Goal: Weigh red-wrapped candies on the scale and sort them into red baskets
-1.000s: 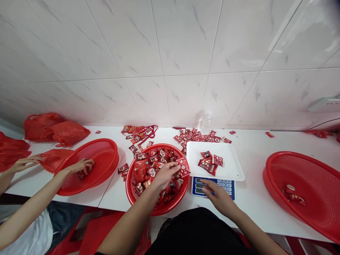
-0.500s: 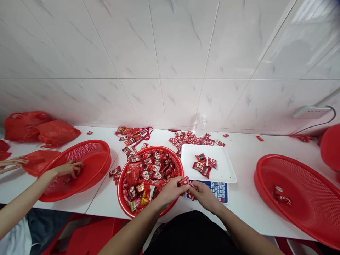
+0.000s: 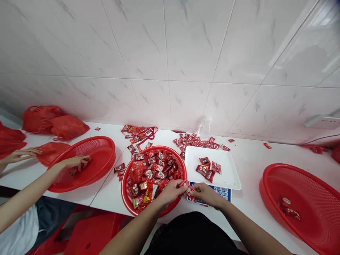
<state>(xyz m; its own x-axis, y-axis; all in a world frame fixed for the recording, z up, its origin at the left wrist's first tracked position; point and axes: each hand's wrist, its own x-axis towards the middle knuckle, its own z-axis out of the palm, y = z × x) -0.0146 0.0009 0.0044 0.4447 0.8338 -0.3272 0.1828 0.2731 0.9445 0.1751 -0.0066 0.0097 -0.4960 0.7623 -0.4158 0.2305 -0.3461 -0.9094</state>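
Note:
My left hand (image 3: pixel 172 192) is closed in a pinch on one end of a small red packet (image 3: pixel 187 186) with white markings. My right hand (image 3: pixel 207 194) pinches the same packet from the other side, so it is held between both hands. They are in front of a digital scale, over the edge of its blue keypad (image 3: pixel 222 191). On the scale's white tray (image 3: pixel 233 173) lie several red wrapped sweets (image 3: pixel 205 172). Left of my hands, a round red basket (image 3: pixel 123 187) is full of mixed red wrapped sweets (image 3: pixel 160 175).
Loose small red packets (image 3: pixel 195 141) lie behind the tray, beside a clear plastic container (image 3: pixel 205 129). Another red basket (image 3: pixel 265 177) stands right. At left, a co-worker's hand (image 3: pixel 77 162) reaches into a tilted red basket (image 3: pixel 113 156), near red plastic bags (image 3: pixel 69 127).
The view has turned a little to the left, so the table items sit further right. The packet between my fingers now looks narrower and more edge-on.

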